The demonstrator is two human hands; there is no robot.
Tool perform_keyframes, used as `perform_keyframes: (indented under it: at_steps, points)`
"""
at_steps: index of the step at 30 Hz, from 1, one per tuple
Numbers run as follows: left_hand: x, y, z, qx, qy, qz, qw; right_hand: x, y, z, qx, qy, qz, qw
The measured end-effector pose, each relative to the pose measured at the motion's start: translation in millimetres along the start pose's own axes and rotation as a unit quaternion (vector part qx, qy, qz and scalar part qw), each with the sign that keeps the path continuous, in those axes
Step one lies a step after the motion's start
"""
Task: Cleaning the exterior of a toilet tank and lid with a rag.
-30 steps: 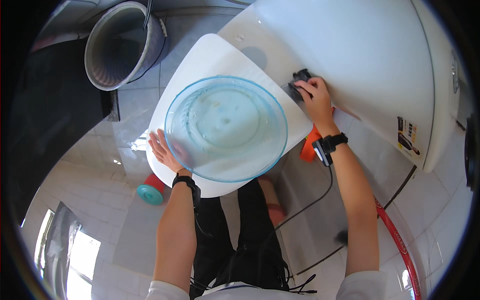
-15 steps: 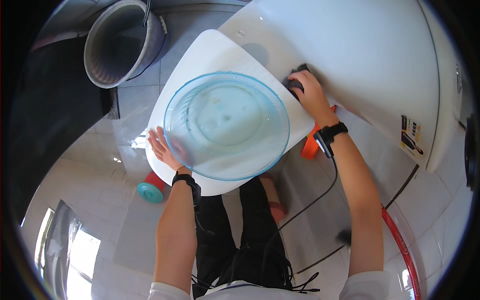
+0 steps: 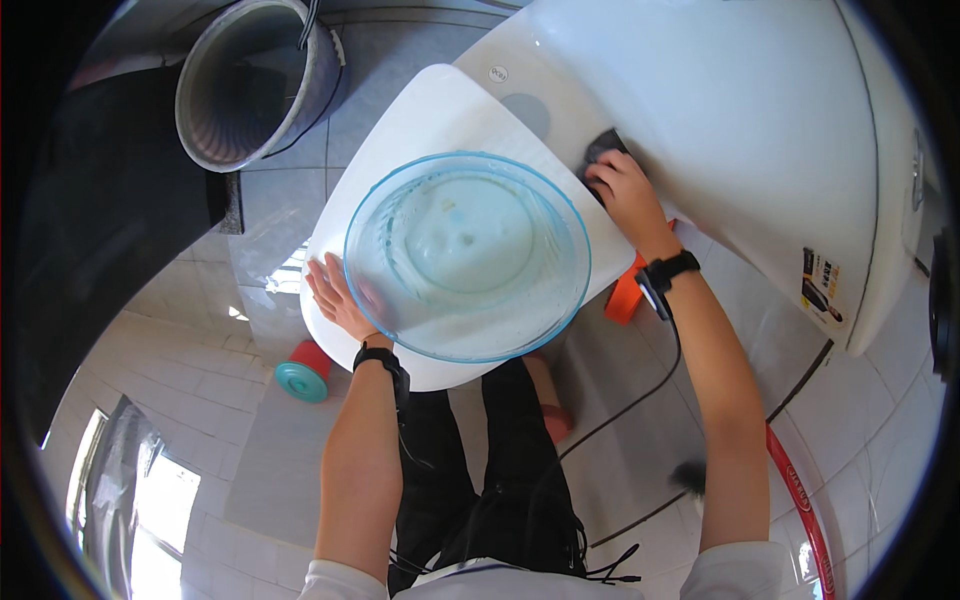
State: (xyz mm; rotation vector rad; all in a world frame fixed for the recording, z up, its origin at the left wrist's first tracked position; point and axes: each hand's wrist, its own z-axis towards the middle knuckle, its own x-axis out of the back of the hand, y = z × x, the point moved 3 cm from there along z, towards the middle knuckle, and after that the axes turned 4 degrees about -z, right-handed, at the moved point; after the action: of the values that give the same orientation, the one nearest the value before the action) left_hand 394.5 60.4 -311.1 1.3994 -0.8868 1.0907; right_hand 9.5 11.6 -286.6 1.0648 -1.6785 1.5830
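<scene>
A wide clear basin (image 3: 475,335) with a blue rim holds water and stands on a white lid (image 3: 415,120), which looks like a toilet lid. My left hand (image 3: 338,297) rests on the lid by the basin's left side, fingers stretched out and touching nothing else I can see. Over on the right, my right hand (image 3: 625,190) grips a dark grey cloth (image 3: 606,146) pressed to the white surface beside the lid's edge. Its fingers are bent over the cloth and hide part of it. I wear a black band on each wrist.
A pale bucket (image 3: 325,100) stands on the tiled floor at upper left. The large white toilet body (image 3: 740,100) fills the upper right. An orange object (image 3: 625,296) lies below it, and a red hose (image 3: 797,490) curves at lower right. A red container with a teal end (image 3: 302,380) lies left.
The whole view has shifted slightly, so things sit a little further right. My right hand has moved slightly with the cloth; my left hand stays on the lid.
</scene>
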Motion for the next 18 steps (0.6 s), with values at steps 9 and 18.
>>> perform_keyframes:
  at_steps: [9, 18]
  points:
    - [0, -1, 1, -0.004, 0.023, 0.01, 1.0, 4, 13, -36, -0.027, -0.034, 0.023, 0.999]
    - [0, -1, 0, 0.015, 0.0, -0.004, 1.0, -18, 2, 64, -0.025, -0.004, -0.043, 0.999]
